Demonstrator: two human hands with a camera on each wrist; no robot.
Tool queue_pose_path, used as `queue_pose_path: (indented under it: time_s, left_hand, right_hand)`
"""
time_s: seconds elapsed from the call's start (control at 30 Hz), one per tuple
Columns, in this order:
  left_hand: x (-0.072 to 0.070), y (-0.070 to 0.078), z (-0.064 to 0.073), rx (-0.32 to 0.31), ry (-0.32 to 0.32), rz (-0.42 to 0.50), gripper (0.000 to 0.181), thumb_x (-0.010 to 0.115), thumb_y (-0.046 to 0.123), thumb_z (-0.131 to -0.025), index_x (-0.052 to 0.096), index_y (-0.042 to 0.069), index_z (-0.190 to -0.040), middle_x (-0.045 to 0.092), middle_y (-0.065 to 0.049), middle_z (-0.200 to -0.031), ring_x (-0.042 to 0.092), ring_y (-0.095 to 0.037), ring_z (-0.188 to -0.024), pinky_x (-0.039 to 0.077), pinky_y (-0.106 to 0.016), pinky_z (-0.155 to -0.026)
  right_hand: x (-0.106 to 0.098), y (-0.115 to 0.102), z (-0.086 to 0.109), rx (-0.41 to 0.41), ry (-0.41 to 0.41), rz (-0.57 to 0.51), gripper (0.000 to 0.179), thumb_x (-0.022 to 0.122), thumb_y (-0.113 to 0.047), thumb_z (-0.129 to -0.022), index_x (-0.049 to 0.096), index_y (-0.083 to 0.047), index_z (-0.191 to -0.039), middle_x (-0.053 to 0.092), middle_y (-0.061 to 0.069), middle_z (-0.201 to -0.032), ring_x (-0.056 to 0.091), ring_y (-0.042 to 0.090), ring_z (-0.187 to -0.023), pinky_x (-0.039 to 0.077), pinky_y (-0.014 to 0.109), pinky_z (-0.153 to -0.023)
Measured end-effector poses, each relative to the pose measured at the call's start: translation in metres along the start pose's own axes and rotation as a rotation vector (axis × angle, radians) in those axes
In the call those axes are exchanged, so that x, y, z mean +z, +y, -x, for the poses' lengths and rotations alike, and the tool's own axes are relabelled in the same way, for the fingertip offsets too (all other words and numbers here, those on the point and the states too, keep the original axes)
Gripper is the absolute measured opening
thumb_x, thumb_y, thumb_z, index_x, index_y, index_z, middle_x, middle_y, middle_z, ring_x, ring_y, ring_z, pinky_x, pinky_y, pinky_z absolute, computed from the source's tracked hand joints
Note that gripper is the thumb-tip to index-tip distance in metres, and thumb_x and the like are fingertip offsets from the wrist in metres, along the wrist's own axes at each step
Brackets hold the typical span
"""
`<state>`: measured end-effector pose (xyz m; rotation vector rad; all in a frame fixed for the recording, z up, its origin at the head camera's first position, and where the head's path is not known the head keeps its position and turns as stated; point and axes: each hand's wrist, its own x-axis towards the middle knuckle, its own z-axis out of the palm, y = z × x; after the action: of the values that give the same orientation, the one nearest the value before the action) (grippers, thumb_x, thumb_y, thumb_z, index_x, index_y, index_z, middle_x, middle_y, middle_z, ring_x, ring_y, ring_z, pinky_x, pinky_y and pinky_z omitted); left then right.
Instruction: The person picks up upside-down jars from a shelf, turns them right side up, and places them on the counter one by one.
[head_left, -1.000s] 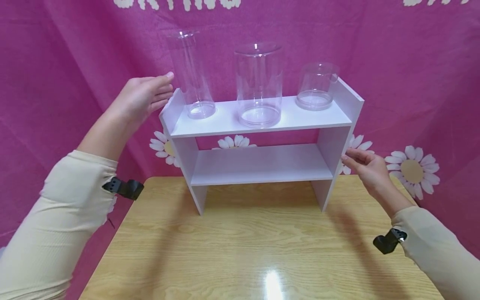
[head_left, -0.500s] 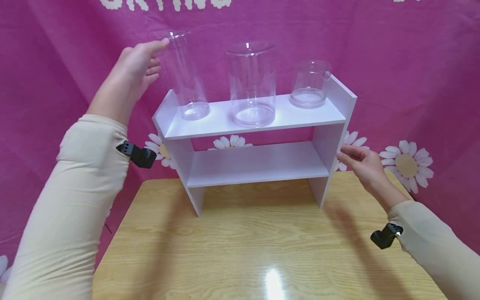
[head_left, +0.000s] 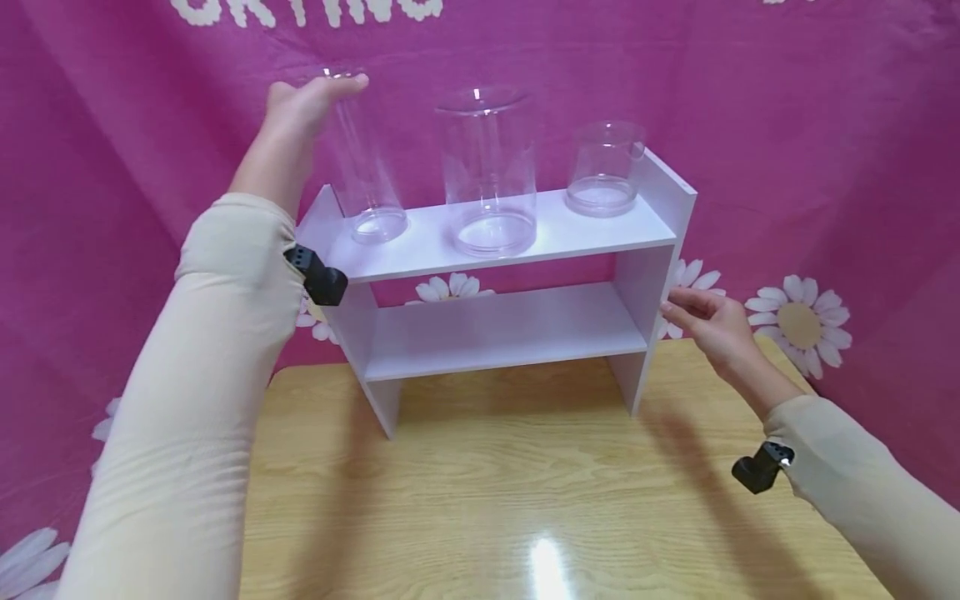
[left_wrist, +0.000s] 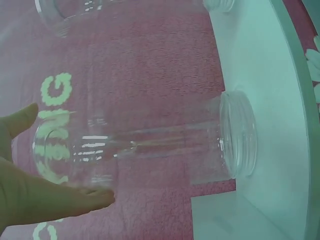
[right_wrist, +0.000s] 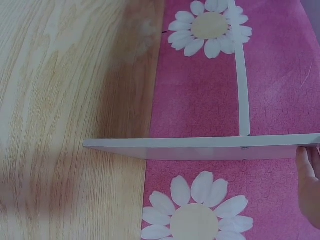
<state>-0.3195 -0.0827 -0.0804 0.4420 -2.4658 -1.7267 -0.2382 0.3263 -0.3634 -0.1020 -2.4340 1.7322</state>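
Note:
A tall, narrow clear cylindrical jar (head_left: 372,179) stands upright at the left end of the white shelf unit's (head_left: 420,262) top board. Around its upper end my left hand (head_left: 296,112) is spread, thumb and fingers on opposite sides; in the left wrist view the fingers (left_wrist: 80,200) lie along the jar wall without curling round it. Whether they press on it I cannot tell. My right hand (head_left: 716,329) rests its fingertips against the outer face of the unit's right side panel (right_wrist: 200,150), also seen in the right wrist view.
A wide clear jar (head_left: 491,179) stands mid-board and a short clear jar (head_left: 603,179) near the right panel. Below them is a lower shelf (head_left: 502,329). The unit stands on a wooden table (head_left: 480,475) before a pink daisy-patterned curtain (head_left: 787,150).
My left hand has risen from beside the left panel and moved right to the tall jar's top. My right hand stays at the right panel. The view has shifted slightly.

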Motion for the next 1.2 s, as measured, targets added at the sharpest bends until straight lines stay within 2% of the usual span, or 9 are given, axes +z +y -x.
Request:
queue_pose_path:
  time_s: [0.3, 0.53, 0.7, 0.83, 0.97, 1.2]
  left_hand:
    - [0.008, 0.002, -0.008, 0.000, 0.089, -0.052, 0.106, 0.074, 0.048, -0.078, 0.003, 0.028, -0.154, 0.014, 0.014, -0.160, 0.018, -0.001, -0.145, 0.015, -0.015, -0.121]
    - [-0.002, -0.003, -0.011, 0.002, 0.202, -0.019, 0.102, 0.079, 0.046, -0.073, 0.017, 0.026, -0.151, 0.024, 0.013, -0.156, 0.026, -0.001, -0.140, 0.022, -0.010, -0.117]
    - [-0.006, -0.005, -0.010, 0.008, 0.243, -0.010, 0.098, 0.082, 0.045, -0.071, 0.024, 0.025, -0.147, 0.030, 0.013, -0.153, 0.031, 0.001, -0.135, 0.026, -0.008, -0.113]
    - [-0.009, -0.003, -0.005, 0.019, 0.251, -0.008, 0.096, 0.083, 0.044, -0.069, 0.028, 0.025, -0.145, 0.034, 0.014, -0.149, 0.034, 0.002, -0.133, 0.027, -0.007, -0.112]
    - [-0.012, -0.001, 0.005, 0.047, 0.230, 0.014, 0.093, 0.084, 0.042, -0.069, 0.030, 0.025, -0.144, 0.037, 0.014, -0.147, 0.037, 0.001, -0.132, 0.030, -0.009, -0.112]
    - [-0.007, 0.002, 0.026, 0.181, 0.170, 0.018, 0.087, 0.084, 0.038, -0.071, 0.037, 0.022, -0.142, 0.043, 0.010, -0.142, 0.043, -0.004, -0.127, 0.037, -0.013, -0.109]
  right_hand:
    - [0.005, -0.003, 0.004, 0.003, 0.016, 0.022, 0.063, 0.064, -0.038, -0.090, 0.049, 0.003, -0.137, 0.055, -0.038, -0.084, 0.054, -0.016, -0.085, 0.045, 0.000, -0.076]
    - [0.015, -0.006, -0.001, 0.001, -0.003, 0.017, 0.063, 0.065, -0.038, -0.090, 0.050, 0.002, -0.136, 0.056, -0.039, -0.084, 0.054, -0.016, -0.085, 0.045, 0.000, -0.075]
    - [0.019, -0.008, -0.004, -0.012, -0.015, 0.023, 0.060, 0.064, -0.035, -0.091, 0.050, 0.002, -0.136, 0.055, -0.040, -0.083, 0.053, -0.016, -0.086, 0.045, -0.001, -0.076]
    - [0.021, -0.007, -0.006, -0.014, -0.015, 0.030, 0.061, 0.064, -0.037, -0.091, 0.050, 0.001, -0.136, 0.054, -0.040, -0.083, 0.053, -0.016, -0.086, 0.044, 0.000, -0.075]
    - [0.019, -0.006, -0.009, -0.015, -0.013, 0.034, 0.063, 0.065, -0.038, -0.090, 0.050, 0.002, -0.136, 0.055, -0.040, -0.082, 0.053, -0.016, -0.084, 0.045, 0.000, -0.074]
    - [0.011, -0.006, -0.009, 0.011, -0.030, 0.010, 0.064, 0.064, -0.037, -0.091, 0.047, 0.002, -0.138, 0.056, -0.041, -0.083, 0.054, -0.017, -0.083, 0.045, 0.000, -0.074]
